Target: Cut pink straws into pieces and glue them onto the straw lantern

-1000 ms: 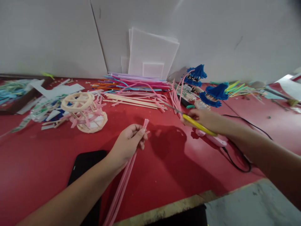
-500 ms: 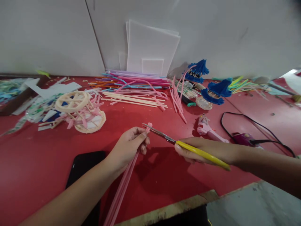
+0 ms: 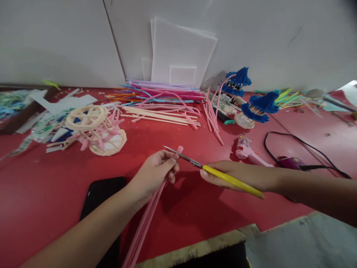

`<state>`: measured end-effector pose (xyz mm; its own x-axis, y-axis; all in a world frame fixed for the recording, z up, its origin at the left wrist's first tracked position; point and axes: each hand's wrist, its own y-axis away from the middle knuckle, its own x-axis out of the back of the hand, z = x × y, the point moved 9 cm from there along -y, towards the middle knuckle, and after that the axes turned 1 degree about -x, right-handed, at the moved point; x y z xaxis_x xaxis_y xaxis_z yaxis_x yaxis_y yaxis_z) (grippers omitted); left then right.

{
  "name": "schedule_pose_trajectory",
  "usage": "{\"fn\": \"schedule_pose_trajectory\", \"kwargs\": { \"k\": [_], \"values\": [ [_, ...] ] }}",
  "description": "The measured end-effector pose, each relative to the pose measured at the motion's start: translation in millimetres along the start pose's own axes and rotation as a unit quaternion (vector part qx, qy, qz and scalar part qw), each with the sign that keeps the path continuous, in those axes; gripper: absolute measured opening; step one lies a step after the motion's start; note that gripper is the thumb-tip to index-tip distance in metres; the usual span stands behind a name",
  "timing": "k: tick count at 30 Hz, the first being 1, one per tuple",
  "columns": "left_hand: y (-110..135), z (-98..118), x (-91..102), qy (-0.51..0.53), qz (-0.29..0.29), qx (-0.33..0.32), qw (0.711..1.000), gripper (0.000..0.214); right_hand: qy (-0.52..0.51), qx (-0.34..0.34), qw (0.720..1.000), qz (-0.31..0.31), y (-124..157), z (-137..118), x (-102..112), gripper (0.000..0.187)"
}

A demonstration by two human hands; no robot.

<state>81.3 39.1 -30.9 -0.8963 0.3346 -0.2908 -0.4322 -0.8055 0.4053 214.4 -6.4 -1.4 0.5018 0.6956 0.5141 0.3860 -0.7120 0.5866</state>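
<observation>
My left hand [image 3: 158, 169] pinches a bundle of pink pipe cleaners [image 3: 146, 219] close to its upper end; the long strands hang down toward the table's front edge. A short tip of the bundle sticks up past my thumb. In my right hand [image 3: 227, 173] is a pair of scissors [image 3: 231, 180] with yellow handles and narrow metal blades. The blades lie across the pink tip, just above my left fingers, and look nearly closed; whether they bite into the strands I cannot tell.
A black phone-like slab [image 3: 103, 190] lies under my left forearm. A stick-and-ring model [image 3: 97, 130] stands at left. Coloured pipe cleaners [image 3: 167, 93] and wooden sticks [image 3: 158, 116] lie at the back. Right are blue-roofed models [image 3: 260, 106], a pink glue gun [image 3: 249, 152] and a black cord [image 3: 315, 147].
The scissors have moved left, so their blades reach farther across the pink tip. My left hand keeps its hold on the bundle. The whole view has shifted slightly.
</observation>
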Motion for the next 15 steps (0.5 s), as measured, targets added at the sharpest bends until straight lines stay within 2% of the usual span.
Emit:
{"fn": "schedule_pose_trajectory", "kwargs": {
  "k": [5,9,12,15],
  "values": [
    [-1,0,2.3,-0.015,0.012,0.006,1.000,0.008,-0.011,0.002,1.000,-0.026,-1,-6,0,0.053],
    [-1,-2,3.8,-0.027,0.024,0.022,0.999,0.011,0.041,-0.038,0.997,-0.060,1,-9,0,0.052],
    [1,-4,3.1,-0.029,0.031,0.033,0.999,0.013,0.079,-0.067,0.993,-0.054,0,-4,2,0.052],
    [2,-5,2.7,-0.024,0.040,0.039,0.998,0.014,0.101,-0.089,0.990,-0.041,-8,12,2,0.048]
  ]
}}
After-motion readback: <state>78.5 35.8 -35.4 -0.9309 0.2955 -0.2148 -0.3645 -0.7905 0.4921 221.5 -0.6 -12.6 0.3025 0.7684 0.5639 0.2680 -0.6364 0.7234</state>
